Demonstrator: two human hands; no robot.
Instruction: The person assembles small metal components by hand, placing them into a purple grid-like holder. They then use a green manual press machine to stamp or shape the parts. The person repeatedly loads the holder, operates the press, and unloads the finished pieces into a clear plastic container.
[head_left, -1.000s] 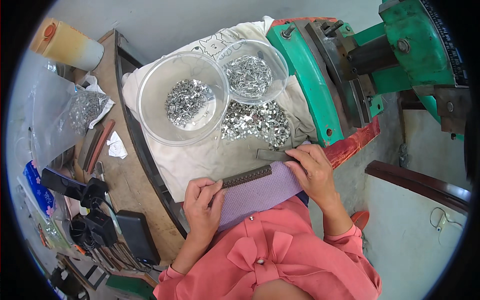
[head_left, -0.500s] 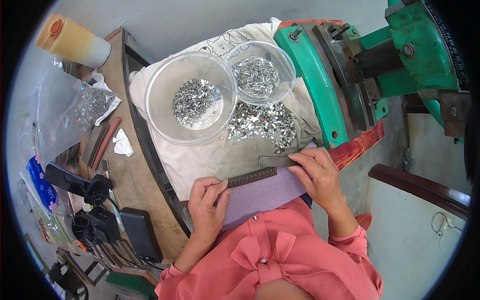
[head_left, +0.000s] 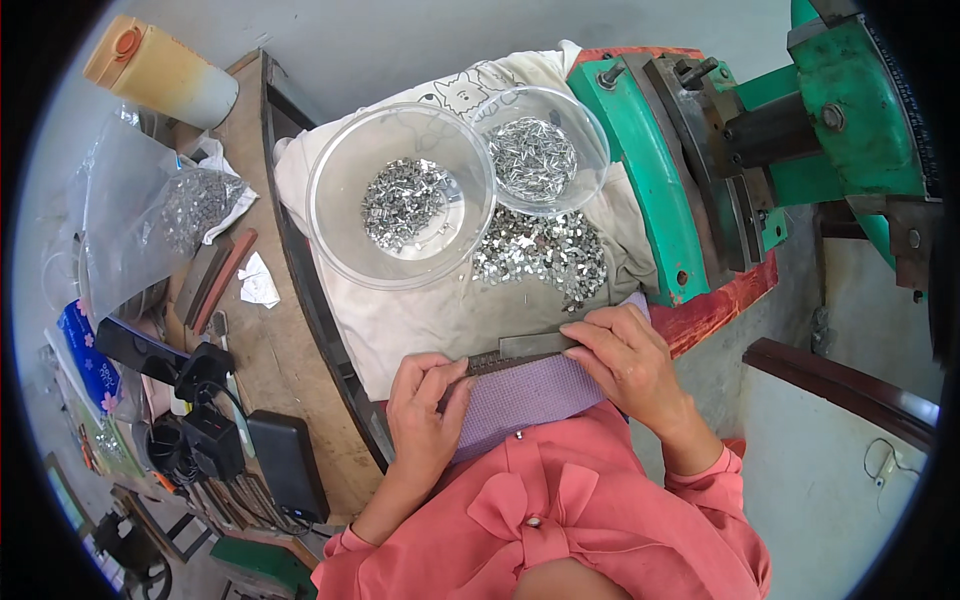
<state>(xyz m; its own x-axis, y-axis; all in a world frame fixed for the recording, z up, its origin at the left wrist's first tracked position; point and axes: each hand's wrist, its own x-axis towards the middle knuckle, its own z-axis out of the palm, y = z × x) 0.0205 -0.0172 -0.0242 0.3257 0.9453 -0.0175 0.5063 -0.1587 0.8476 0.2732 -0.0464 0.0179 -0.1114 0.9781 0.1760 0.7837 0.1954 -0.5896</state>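
A dark notched metal bar [head_left: 484, 363] lies along the upper edge of a purple textured mat [head_left: 520, 402] over my lap. The fingers and thumb of my left hand [head_left: 424, 405] pinch the bar's left end. Closed on a flat grey metal strip [head_left: 528, 345], my right hand [head_left: 628, 362] keeps it lengthwise over the bar, hiding most of the notches. Just beyond lies a heap of small shiny metal pieces [head_left: 540, 252] on a pale cloth [head_left: 375, 335]. Whether anything sits in the notches is too small to tell.
Two clear plastic tubs, a large one [head_left: 318, 235] and a smaller one [head_left: 598, 178], contain small metal parts. A green machine press [head_left: 672, 235] stands at right. On the left wooden table [head_left: 285, 385] are a plastic bag of parts [head_left: 195, 210], a black box [head_left: 287, 465] and a yellowish jug [head_left: 170, 75].
My right hand has moved slightly left, bringing the flat strip from beyond the bar's right end to over its notches. My left hand still pinches the bar. The whole view has shifted slightly.
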